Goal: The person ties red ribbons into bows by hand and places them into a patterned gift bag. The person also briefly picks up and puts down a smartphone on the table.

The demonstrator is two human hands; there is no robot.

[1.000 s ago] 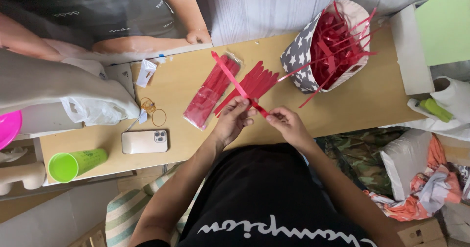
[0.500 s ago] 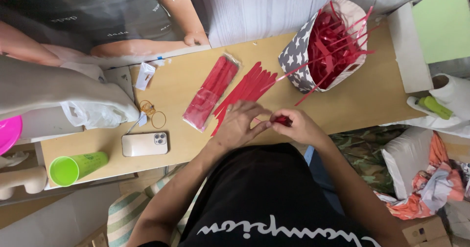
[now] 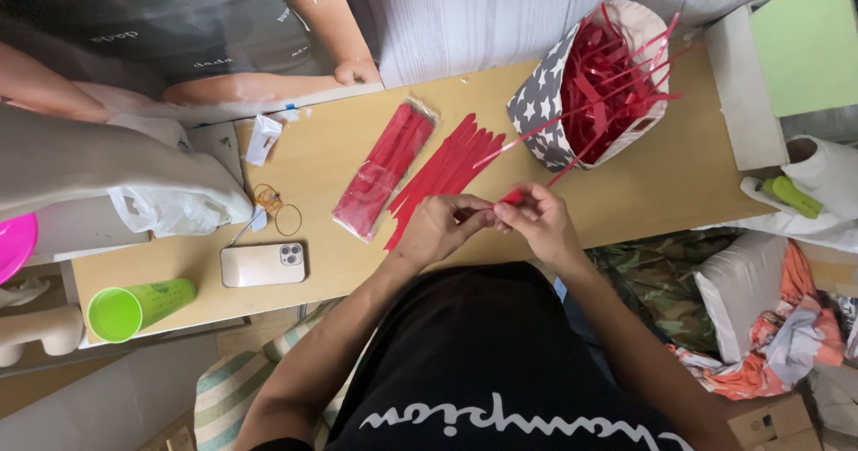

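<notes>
My left hand [image 3: 442, 227] and my right hand [image 3: 534, 220] meet above the near edge of the wooden table [image 3: 626, 192]. Both pinch a small folded red strip [image 3: 511, 198] between their fingertips. Just beyond my left hand lies a fanned row of flat red strips [image 3: 447, 169]. Left of that row is a clear packet of red strips [image 3: 384, 169]. A star-patterned fabric basket [image 3: 545, 102] at the back right holds a tangle of loose red strips [image 3: 617, 71].
A phone [image 3: 263, 264], rubber bands [image 3: 277, 210] and a green cup [image 3: 134, 306] sit at the table's left. A white plastic bag [image 3: 179, 205] lies beside them. Another person's arm [image 3: 322, 31] rests at the far edge. Cloth and bags [image 3: 769, 326] pile at right.
One second ago I held a long red strip out straight between both hands. It is now folded small, and my hands have come close together.
</notes>
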